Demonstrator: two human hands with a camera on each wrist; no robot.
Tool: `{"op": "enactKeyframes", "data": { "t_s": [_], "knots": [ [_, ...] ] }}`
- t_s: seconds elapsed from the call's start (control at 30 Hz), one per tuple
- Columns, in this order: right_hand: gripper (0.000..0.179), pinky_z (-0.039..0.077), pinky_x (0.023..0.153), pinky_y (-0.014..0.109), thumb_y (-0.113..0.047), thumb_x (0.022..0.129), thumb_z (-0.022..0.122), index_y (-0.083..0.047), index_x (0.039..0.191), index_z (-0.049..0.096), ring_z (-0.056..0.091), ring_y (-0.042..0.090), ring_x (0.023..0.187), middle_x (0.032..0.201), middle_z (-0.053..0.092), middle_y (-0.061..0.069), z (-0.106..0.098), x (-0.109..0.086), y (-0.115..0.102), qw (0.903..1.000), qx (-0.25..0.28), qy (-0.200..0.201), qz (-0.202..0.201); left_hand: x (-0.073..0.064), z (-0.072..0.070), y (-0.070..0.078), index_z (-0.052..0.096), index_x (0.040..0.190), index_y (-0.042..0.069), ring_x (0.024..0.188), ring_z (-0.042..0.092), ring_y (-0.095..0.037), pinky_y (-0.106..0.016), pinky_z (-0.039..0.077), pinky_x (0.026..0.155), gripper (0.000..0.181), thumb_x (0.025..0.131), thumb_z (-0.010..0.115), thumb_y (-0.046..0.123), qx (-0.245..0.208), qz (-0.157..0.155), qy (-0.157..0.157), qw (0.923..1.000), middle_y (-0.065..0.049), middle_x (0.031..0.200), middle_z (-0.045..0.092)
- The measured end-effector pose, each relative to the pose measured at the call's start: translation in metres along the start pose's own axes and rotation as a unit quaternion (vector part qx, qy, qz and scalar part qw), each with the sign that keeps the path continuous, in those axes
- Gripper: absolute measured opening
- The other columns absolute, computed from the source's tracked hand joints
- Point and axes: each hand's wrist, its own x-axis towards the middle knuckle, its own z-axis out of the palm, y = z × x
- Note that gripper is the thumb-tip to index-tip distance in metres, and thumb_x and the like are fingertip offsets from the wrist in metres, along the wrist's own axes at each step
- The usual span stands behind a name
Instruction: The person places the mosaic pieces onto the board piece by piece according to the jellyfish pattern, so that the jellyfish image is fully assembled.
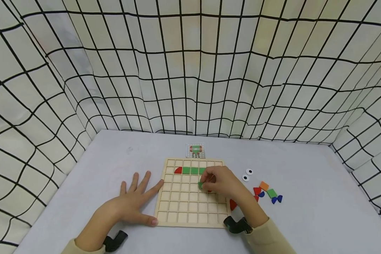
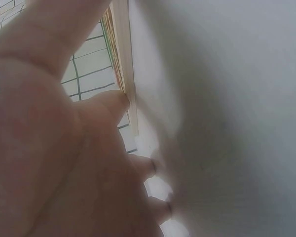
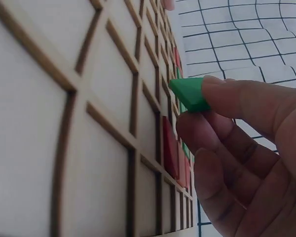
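A wooden grid board [image 1: 193, 217] lies on the table. Its upper row holds a red quarter-circle tile [image 1: 178, 170] and several green square tiles [image 1: 194, 171]. Thumb and fingertips of my right hand [image 1: 220, 180] pinch a green tile [image 3: 190, 94], held just above the board's cells. Below that hand another red tile [image 3: 170, 150] sits in a cell, partly hidden in the head view. With fingers spread, my left hand [image 1: 131, 204] rests on the table, thumb and index finger touching the board's left edge.
Behind the board lies a small pattern card [image 1: 195, 150]. To the right are two googly-eye discs [image 1: 249, 171], an orange square [image 1: 264, 186], a loose green square [image 1: 271, 193], and several red and blue [image 1: 279, 198] pieces. Black-grid white netting [image 1: 190, 88] surrounds the table.
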Motion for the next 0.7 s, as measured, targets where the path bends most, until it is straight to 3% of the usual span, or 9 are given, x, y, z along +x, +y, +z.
{"op": "enactKeyframes", "data": {
  "t_s": [0.7],
  "knots": [
    [0.014,0.048,0.07,0.029,-0.013,0.085,0.079,-0.021,0.087,0.068,0.056,0.011,0.076,0.079,0.061,-0.009,0.0057,-0.0001,-0.0028,0.998,-0.056,0.002,0.03,-0.0013,-0.0006,0.0012,0.021,0.16,0.031,0.145,-0.012,-0.058,-0.082,-0.005,0.103,0.117,0.065,0.069,0.08,0.004,0.007,0.001,1.0,-0.024,0.166,-0.003]
  ]
}}
